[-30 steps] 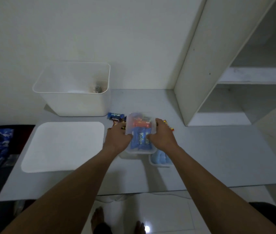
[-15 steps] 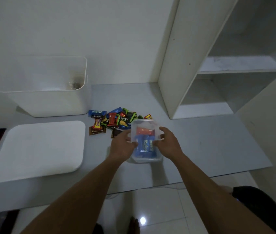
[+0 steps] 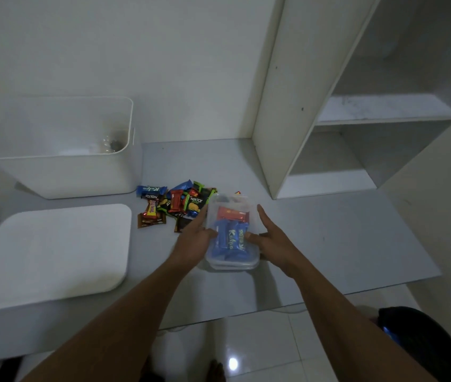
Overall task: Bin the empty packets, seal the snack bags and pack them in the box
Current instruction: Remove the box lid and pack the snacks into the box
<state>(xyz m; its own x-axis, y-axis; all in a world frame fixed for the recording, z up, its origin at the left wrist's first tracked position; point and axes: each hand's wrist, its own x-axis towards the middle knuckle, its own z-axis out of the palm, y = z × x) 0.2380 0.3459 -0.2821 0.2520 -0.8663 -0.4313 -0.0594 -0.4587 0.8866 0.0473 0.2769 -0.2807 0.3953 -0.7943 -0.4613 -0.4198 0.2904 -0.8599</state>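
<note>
Head cam: my left grip (image 3: 195, 238) and right grip (image 3: 269, 239) are both clamped on the clear box (image 3: 231, 230) on the counter (image 3: 329, 230), steadying it I guess, since loose snack packets (image 3: 174, 205) are piled just behind it.

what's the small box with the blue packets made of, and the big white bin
The small box looks like clear, slightly frosted plastic: the blue packets and a red one show through its walls. The big white bin seems to be matte opaque plastic, with rounded moulded corners and a thin rim; its wall shows little gloss in this dim light.
</note>
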